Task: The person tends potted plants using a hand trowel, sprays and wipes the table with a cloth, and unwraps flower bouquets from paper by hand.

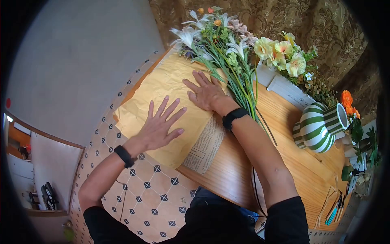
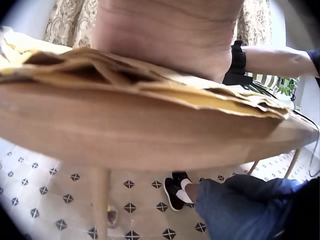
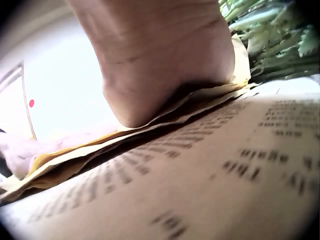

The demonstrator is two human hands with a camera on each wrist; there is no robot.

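Note:
Crinkled yellow wrapping paper [image 1: 162, 83] lies in layers over a newsprint-patterned sheet [image 1: 206, 144] on the wooden table. My left hand [image 1: 158, 127] rests on the paper near its front left edge, fingers straight and spread. Farther back, my right hand [image 1: 208, 95] presses on the same paper with its fingers spread. In the left wrist view, the heel of the left hand [image 2: 165, 40] sits on the paper's loose, folded edges at the table rim. The right wrist view shows the heel of the right hand [image 3: 165, 65] on the paper above the printed sheet.
A bundle of artificial flowers with long green stems [image 1: 239, 87] lies right of the paper. Beyond it are cream blooms [image 1: 280, 55] by a white box [image 1: 290, 91]. A green-and-white striped vase [image 1: 319, 127] lies tilted on the right, with slim tools [image 1: 335, 209] near the table's right end.

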